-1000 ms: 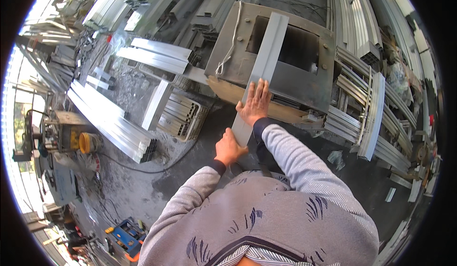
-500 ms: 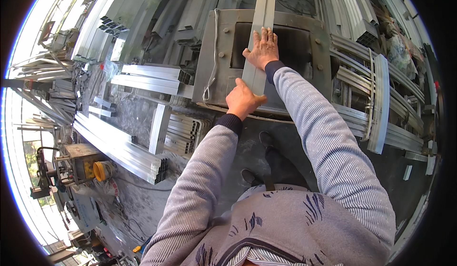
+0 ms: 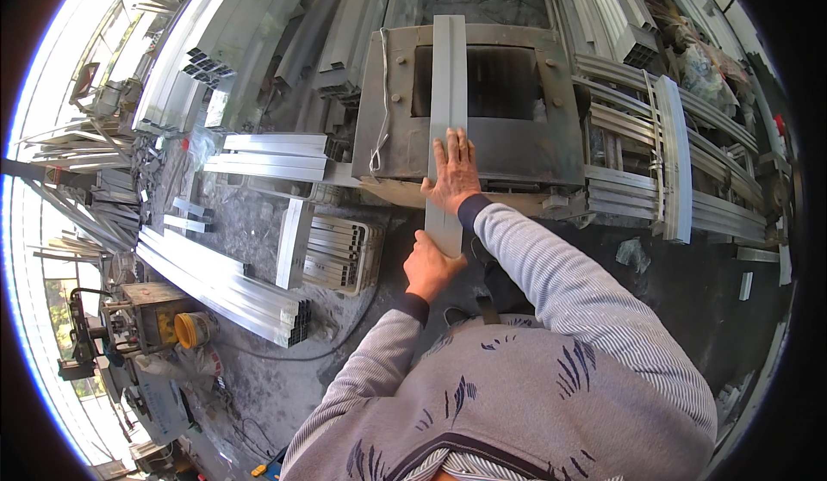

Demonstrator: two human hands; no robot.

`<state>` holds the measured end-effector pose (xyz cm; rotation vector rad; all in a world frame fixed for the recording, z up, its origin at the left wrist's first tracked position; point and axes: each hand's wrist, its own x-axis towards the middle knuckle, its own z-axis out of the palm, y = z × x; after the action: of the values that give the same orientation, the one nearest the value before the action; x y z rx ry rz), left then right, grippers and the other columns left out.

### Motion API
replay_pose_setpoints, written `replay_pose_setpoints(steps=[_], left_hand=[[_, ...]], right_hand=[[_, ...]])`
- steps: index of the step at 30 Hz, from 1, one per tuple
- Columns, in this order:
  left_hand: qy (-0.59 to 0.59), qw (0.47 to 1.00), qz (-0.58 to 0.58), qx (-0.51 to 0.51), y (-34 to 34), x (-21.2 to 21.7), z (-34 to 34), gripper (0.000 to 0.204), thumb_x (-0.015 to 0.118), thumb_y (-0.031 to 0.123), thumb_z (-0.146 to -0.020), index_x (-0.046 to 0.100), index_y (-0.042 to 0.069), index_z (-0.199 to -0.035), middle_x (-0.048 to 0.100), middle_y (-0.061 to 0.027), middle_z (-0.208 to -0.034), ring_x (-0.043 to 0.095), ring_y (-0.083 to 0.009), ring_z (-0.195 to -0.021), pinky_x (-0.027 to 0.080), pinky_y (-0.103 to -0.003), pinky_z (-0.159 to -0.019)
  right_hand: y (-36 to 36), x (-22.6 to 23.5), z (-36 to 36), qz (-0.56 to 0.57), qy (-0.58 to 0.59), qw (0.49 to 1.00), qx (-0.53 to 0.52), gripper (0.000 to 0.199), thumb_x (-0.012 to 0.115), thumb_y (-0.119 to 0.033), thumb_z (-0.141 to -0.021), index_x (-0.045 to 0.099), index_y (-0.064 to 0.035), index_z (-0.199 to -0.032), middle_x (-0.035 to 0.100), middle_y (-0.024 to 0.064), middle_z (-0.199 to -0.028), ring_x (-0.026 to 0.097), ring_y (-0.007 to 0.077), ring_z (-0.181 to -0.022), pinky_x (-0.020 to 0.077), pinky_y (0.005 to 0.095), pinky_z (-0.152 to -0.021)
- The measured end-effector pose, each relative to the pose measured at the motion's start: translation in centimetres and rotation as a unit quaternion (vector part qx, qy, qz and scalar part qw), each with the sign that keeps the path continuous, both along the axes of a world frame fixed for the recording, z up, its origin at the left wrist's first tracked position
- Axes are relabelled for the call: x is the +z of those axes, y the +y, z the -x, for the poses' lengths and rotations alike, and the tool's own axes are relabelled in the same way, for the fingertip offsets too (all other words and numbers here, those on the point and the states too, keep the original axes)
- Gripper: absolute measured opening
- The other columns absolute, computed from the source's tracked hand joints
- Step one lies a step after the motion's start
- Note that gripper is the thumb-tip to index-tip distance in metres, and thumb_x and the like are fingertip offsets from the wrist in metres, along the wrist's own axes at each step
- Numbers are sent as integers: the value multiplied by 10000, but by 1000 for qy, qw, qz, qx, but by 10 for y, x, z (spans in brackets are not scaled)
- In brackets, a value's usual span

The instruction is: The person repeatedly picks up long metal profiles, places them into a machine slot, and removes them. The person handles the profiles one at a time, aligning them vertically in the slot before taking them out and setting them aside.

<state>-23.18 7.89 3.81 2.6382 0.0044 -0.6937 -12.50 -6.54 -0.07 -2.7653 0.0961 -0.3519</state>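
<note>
A long, flat grey metal profile with a ridge along it lies lengthwise over a steel-topped bench, spanning part of a dark rectangular opening. Its near end juts out past the bench's front edge toward my body. My left hand is closed round that near end, thumb on top; the fingers underneath are hidden. Just beyond it, my right hand rests flat on the profile's upper face with fingers stretched out, close to the bench's front edge. A pale cord lies on the bench's left side.
Stacked metal profiles lie on the floor at left, near a crate of cut pieces. Bundled bars and an upright-looking pale length stand right of the bench. A yellow bucket sits at far left.
The profile has slid toward me, its near end now beyond the bench's front edge. Both hands have come nearer my body with it, and the view has shifted slightly.
</note>
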Motion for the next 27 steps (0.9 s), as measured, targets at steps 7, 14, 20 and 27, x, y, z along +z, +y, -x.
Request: replay_pose_setpoints(steps=[7,14,20,27], left_hand=[[1,1000,-3,-18,41,-2,71,871,894,490,-711,454,-59,-1225,717,-294,-1137,737,-451,-1040,599,-492,-896],[-11,999,-8,-33,78,-2,117,898,884,506,-700,458,-69,-1241,714,-299,-1138,741,-451,-1027,607,-490,-883],[-11,999,1,-43,107,-6,151,898,881,512,-695,455,-68,-1232,720,-295,-1118,743,-444,-1022,608,-491,-875],[-16,997,-2,-69,140,-12,185,900,882,553,-708,444,-69,-1188,745,-290,-1016,752,-446,-960,605,-490,-824]], right_hand=[[42,-6,75,-7,12,1000,-7,869,726,-402,-825,455,27,-1531,280,303,-1649,165,478,-1586,179,584,-1287],[73,-3,122,-3,21,1000,-7,905,737,-434,-821,445,20,-1547,276,296,-1654,155,474,-1586,196,581,-1277],[98,-3,159,-14,63,998,-15,933,727,-451,-843,391,11,-1580,238,294,-1670,126,475,-1597,179,596,-1280],[117,-10,196,-53,108,993,-4,966,749,-479,-839,379,14,-1583,211,287,-1688,101,462,-1605,195,583,-1282]])
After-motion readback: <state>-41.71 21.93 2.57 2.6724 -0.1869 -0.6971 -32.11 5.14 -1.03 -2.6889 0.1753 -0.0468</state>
